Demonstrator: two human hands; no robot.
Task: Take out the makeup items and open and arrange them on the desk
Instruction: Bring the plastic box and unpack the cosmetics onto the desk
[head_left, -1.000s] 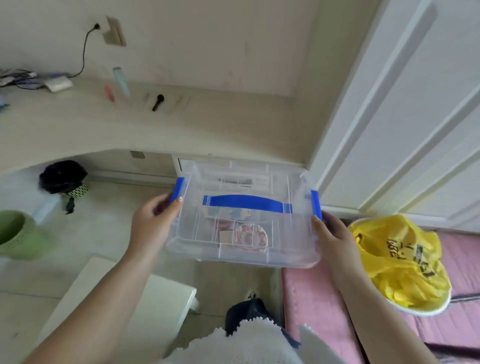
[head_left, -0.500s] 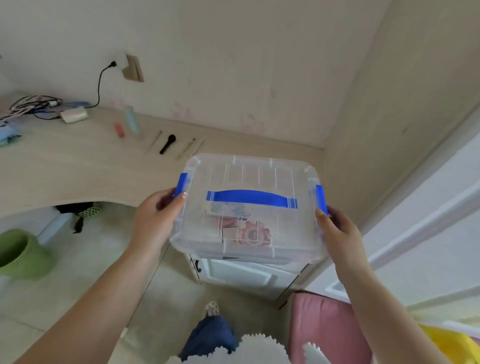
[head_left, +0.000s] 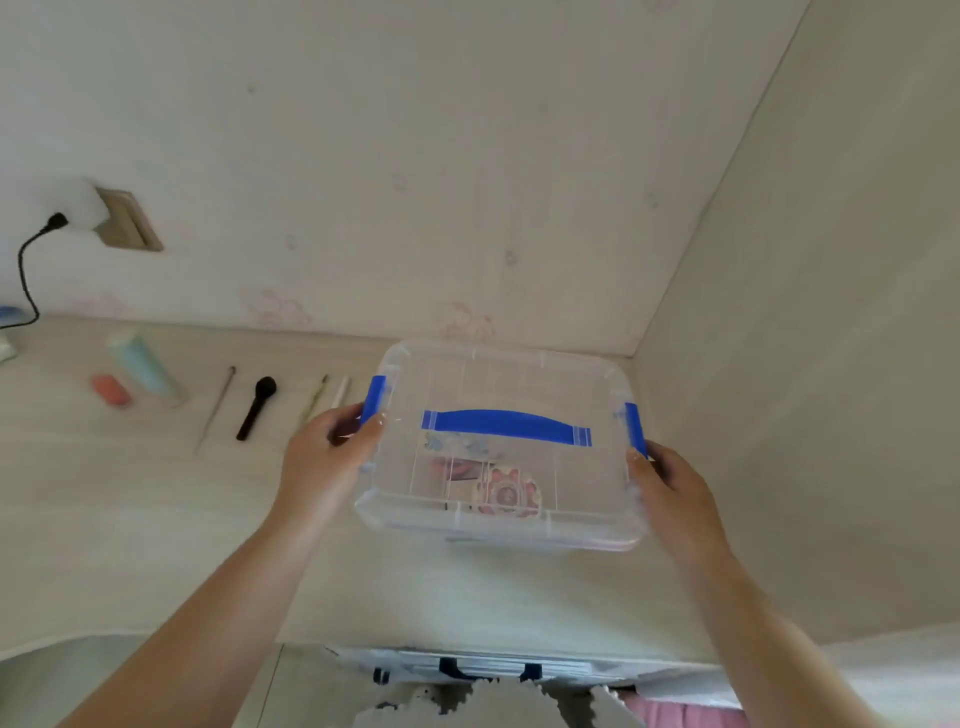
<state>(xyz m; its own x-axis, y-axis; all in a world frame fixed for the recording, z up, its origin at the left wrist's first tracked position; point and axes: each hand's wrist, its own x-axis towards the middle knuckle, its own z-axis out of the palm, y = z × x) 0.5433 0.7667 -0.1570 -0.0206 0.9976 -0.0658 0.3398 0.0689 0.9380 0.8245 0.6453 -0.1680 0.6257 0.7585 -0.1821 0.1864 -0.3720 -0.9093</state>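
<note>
One clear box (head_left: 498, 452), two hands

Soft, even daylight, faint shadows, mild overall blur, and wide-angle bending toward the edges.

Bare bench (head_left: 130, 519) lies open under my left arm; brushes (head_left: 255, 409) line its back, wall (head_left: 805, 415) blocks my right.

I cannot identify the items inside the clear box (head_left: 498, 457); its lid blurs them. Left hand (head_left: 324, 462) fingers are hidden behind the box. The cable (head_left: 26, 275) runs off-frame.
</note>
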